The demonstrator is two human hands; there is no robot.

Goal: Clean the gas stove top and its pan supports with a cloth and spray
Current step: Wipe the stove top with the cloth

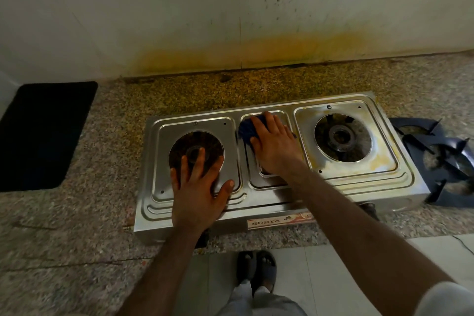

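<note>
The right hand (pixel 273 145) is pressing flat a blue cloth (pixel 245 131) mid-stove while the spread left hand (pixel 198 187) is bracing the stove top (pixel 282 191), risking smearing the right burner's yellow grime.

Speckled counter (pixel 77 226) carries the stove (pixel 277 202) under both hands — black mat (pixel 43 133) left of them, dark pan supports (pixel 446 161) right.

Two burners (pixel 342 135), two pan supports (pixel 441 161).

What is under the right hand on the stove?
A blue cloth shows under the right hand, on the stove's middle panel. The hand covers the rest of it.
</note>
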